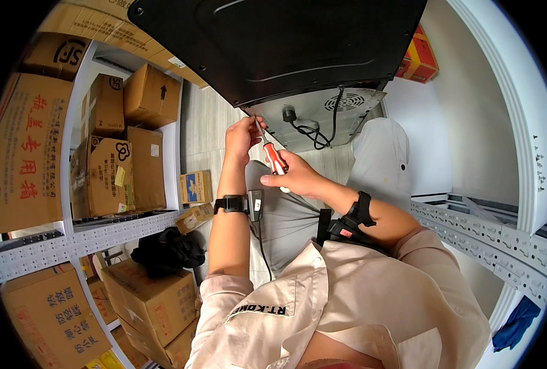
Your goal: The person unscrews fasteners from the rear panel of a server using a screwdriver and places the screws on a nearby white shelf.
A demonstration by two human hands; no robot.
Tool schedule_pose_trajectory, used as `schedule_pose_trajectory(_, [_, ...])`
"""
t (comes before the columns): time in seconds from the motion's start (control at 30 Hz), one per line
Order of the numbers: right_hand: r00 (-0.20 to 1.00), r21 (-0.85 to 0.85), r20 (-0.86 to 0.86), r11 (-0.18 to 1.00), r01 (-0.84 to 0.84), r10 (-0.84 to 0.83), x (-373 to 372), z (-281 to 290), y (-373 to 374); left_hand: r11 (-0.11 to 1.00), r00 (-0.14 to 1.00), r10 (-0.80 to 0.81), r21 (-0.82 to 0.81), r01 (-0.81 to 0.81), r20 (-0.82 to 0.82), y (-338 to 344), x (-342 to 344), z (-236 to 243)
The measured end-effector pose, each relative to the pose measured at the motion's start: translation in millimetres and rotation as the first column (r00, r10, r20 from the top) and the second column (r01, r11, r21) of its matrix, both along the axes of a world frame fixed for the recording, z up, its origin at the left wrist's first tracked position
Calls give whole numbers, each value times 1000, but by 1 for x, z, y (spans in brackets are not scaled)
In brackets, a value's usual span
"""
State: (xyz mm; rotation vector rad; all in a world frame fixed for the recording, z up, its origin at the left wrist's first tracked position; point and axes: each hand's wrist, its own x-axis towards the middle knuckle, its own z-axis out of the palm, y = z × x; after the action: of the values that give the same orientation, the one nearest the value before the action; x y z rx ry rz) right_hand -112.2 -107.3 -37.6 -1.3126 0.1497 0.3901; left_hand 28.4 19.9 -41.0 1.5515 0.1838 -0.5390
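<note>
My right hand [296, 174] is wrapped round the red and white handle of a screwdriver [275, 158]. Its thin metal shaft points up and away, toward the lower left corner of a black appliance [286, 46]. My left hand [241, 136] is at that corner, its fingers pinched together beside the screwdriver's tip. Whatever lies between those fingertips is too small to make out. Below the black panel is a grey metal plate [307, 126] with a round vent grille [345, 101]. A black power cord [313, 132] hangs from the plate in a bundle.
Shelving [120, 224] stacked with cardboard boxes [104, 172] stands on the left. Small boxes [195, 186] and a black cloth [168, 249] lie near it. A red and yellow box [418, 58] sits at the far right. Perforated metal rails [488, 246] run along the right side.
</note>
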Motion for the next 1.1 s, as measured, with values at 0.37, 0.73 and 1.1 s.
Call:
schedule_pose_trajectory(0.37, [987,325,-152,946,9,43,5,-5,-11,986,987,85,-134,-103,-136,-1,-3,-6])
schedule_pose_trajectory(0.73, [997,137,77,990,-28,17,-3,-6,2,968,989,98,222,-121,112,-7,-7,9])
schedule_pose_trajectory(1.1, [990,97,27,986,136,-139,3,-22,12,978,986,96,173,-120,139,-7,-4,3])
